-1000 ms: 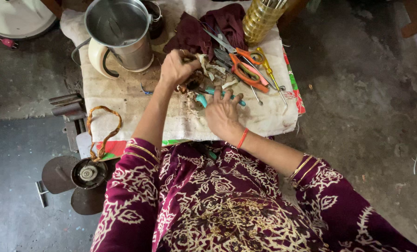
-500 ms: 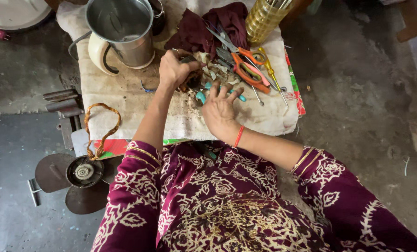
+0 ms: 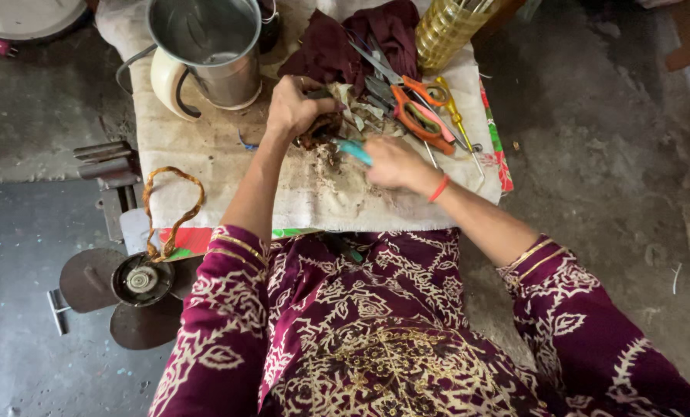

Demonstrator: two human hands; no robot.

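1. The person's left hand [image 3: 295, 108] is closed tight around a small brown lump [image 3: 319, 130], which sits on the pale cloth [image 3: 206, 166] near the middle of the low table.
2. The right hand [image 3: 391, 164] grips a tool with a teal handle [image 3: 353, 150]. The hand is blurry, so the tool's tip cannot be made out. The teal end points at the brown lump and is just beside it.
3. A shiny metal kettle [image 3: 206, 46] with a cream handle stands on the cloth, up and to the left of the left hand. Its top is open. The inside looks bare and grey, with maybe a little shine at the bottom.
4. A yellow see-through jar [image 3: 445, 31] stands at the far edge of the cloth. What is in it cannot be seen.
5. Orange-handled scissors [image 3: 418, 116] lie between the jar and the right hand, with other metal tools beside them.
6. A dark red rag [image 3: 360, 38] lies bunched up past the left hand.
7. A brown loop of cord [image 3: 171, 208] hangs at the left edge of the table.
8. A round metal part [image 3: 140, 279] lies on the grey floor below the cord.
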